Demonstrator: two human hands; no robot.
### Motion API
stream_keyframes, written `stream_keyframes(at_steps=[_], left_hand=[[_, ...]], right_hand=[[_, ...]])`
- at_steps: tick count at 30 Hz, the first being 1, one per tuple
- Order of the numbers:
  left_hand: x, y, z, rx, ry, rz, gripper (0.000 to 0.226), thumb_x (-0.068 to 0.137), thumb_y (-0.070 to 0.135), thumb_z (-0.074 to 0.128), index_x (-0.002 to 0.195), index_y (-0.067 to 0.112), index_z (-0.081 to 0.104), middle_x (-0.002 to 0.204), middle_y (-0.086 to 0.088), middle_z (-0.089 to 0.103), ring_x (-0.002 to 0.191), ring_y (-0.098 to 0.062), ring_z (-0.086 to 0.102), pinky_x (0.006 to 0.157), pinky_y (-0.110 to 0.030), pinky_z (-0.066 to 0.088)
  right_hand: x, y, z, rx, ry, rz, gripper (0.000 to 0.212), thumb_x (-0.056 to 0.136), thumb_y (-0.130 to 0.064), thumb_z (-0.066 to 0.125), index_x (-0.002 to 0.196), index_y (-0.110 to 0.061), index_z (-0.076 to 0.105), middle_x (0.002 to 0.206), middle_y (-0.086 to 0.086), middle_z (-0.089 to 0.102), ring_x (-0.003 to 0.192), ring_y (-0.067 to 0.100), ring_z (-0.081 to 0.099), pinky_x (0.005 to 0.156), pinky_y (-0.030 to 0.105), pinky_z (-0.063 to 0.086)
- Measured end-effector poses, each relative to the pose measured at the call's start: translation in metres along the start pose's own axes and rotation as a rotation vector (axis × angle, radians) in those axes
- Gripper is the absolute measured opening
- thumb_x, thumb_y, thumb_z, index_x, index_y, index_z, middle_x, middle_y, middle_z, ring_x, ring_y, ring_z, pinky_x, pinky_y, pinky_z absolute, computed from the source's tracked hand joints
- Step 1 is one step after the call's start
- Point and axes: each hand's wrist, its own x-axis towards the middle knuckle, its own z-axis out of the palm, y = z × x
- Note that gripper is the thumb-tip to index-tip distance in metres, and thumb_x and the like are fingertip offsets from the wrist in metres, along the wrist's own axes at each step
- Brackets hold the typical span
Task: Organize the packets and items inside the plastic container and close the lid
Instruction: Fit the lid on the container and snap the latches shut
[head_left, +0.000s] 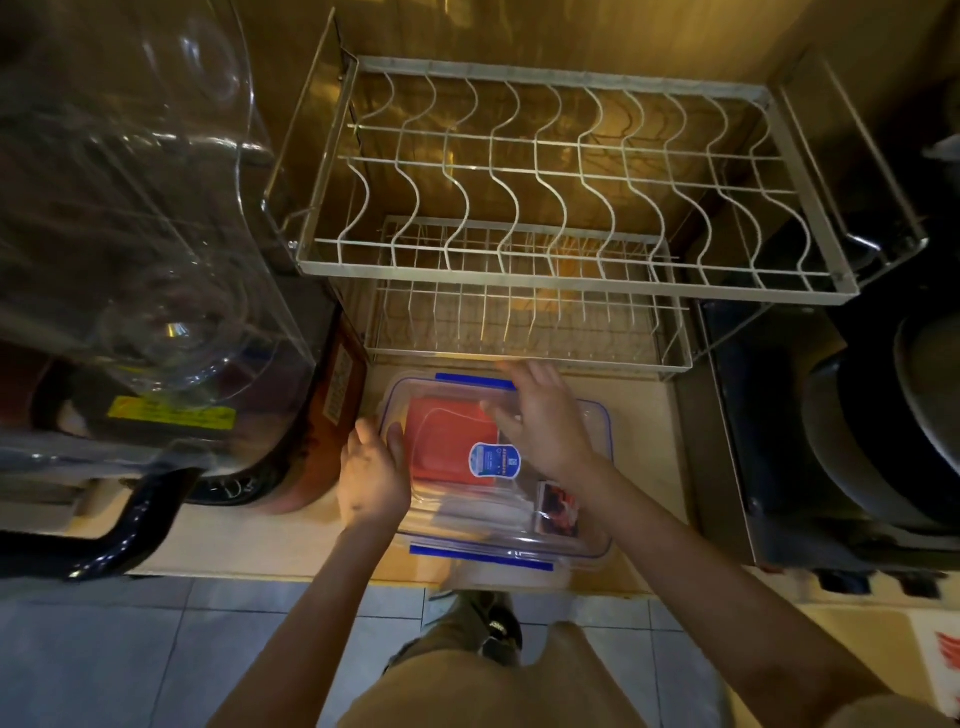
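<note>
A clear plastic container (597, 535) with blue clips sits on the counter in front of me. Its clear lid (462, 410), with a blue and white sticker (494, 460), lies on top. Through it I see an orange packet (447, 441), pale packets below it, and a small dark and red packet (558, 509) at the right. My left hand (371, 475) grips the container's left edge, fingers curled over the rim. My right hand (543, 421) lies flat on the lid near the far blue clip (475, 381), fingers spread.
A two-tier wire dish rack (561, 280) stands just behind the container. At the left are clear glassware (171, 332) and a dark appliance with a yellow label (171, 413). A dark stove with a pan (883, 415) is at the right. Tiled floor lies below the counter edge.
</note>
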Motion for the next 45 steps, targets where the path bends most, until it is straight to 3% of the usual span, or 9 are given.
stream_keyframes(at_steps=[5,11,16,23,27,30,38,42,45], left_hand=[[-0.002,-0.001,-0.001,-0.002,0.006,0.027,0.035,0.097,0.027,0.034,0.107,-0.005,0.041,0.115,-0.036,0.051,0.108,-0.05,0.049,0.087,-0.053,0.04],[-0.003,-0.002,0.002,-0.008,0.011,0.041,0.035,0.097,0.026,0.033,0.109,-0.007,0.04,0.117,-0.038,0.05,0.109,-0.053,0.048,0.087,-0.054,0.04],[-0.005,-0.004,0.002,-0.017,-0.01,0.006,0.039,0.098,0.028,0.033,0.114,-0.006,0.038,0.122,-0.036,0.048,0.113,-0.051,0.046,0.091,-0.052,0.039],[-0.006,-0.003,-0.002,-0.017,-0.126,-0.042,0.043,0.098,0.031,0.027,0.123,-0.004,0.03,0.126,-0.037,0.046,0.115,-0.051,0.046,0.095,-0.05,0.037],[-0.004,-0.006,-0.007,0.004,-0.214,-0.034,0.046,0.099,0.033,0.023,0.127,-0.002,0.026,0.127,-0.038,0.045,0.116,-0.05,0.048,0.096,-0.048,0.037],[-0.003,-0.005,-0.008,-0.021,-0.235,-0.058,0.047,0.098,0.035,0.022,0.129,0.0,0.024,0.127,-0.038,0.046,0.117,-0.05,0.047,0.097,-0.049,0.036],[-0.006,-0.004,-0.01,0.01,-0.255,-0.059,0.05,0.098,0.039,0.022,0.132,0.003,0.022,0.131,-0.035,0.044,0.118,-0.048,0.047,0.097,-0.05,0.038],[-0.016,-0.001,-0.009,0.138,-0.192,-0.029,0.05,0.099,0.027,0.024,0.139,-0.001,0.02,0.135,-0.031,0.042,0.121,-0.046,0.046,0.099,-0.049,0.039],[-0.02,0.001,-0.008,0.175,-0.145,-0.014,0.046,0.098,0.03,0.027,0.132,-0.001,0.028,0.13,-0.031,0.048,0.114,-0.047,0.052,0.092,-0.05,0.042]], right_hand=[[-0.09,-0.005,0.021,-0.022,0.163,-0.164,0.041,0.082,-0.038,0.05,0.113,-0.013,0.057,0.109,0.007,0.066,0.105,0.015,0.051,0.091,0.031,0.039],[-0.132,0.015,0.069,-0.452,-0.019,-0.196,0.097,0.058,-0.059,0.073,0.134,-0.01,0.037,0.14,0.012,0.052,0.133,0.025,0.032,0.113,0.042,0.017],[-0.129,0.02,0.077,-0.609,0.178,-0.251,0.041,0.089,-0.013,0.038,0.129,-0.012,0.043,0.133,0.009,0.059,0.126,0.023,0.054,0.108,0.043,0.024],[-0.131,0.036,0.067,-0.474,0.018,-0.342,0.086,0.067,-0.038,0.068,0.14,-0.008,0.032,0.146,0.017,0.043,0.138,0.028,0.029,0.113,0.042,0.013],[-0.127,0.04,0.057,-0.416,0.001,-0.384,0.06,0.086,-0.04,0.044,0.137,-0.011,0.035,0.142,0.016,0.047,0.134,0.031,0.042,0.113,0.038,0.015],[-0.124,0.041,0.054,-0.479,-0.031,-0.401,0.057,0.086,-0.045,0.037,0.135,-0.014,0.036,0.139,0.013,0.053,0.129,0.028,0.049,0.112,0.038,0.03],[-0.118,0.041,0.044,-0.395,-0.069,-0.452,0.053,0.08,-0.042,0.056,0.125,-0.014,0.059,0.131,0.013,0.06,0.122,0.028,0.056,0.098,0.043,0.045],[-0.115,0.031,0.026,0.025,-0.114,-0.227,0.04,0.094,-0.037,0.044,0.125,-0.016,0.059,0.136,0.005,0.057,0.128,0.021,0.048,0.111,0.033,0.031],[-0.106,0.028,0.011,0.166,0.168,0.0,0.025,0.094,-0.019,0.049,0.112,-0.007,0.063,0.116,0.01,0.065,0.111,0.024,0.055,0.099,0.042,0.044]])
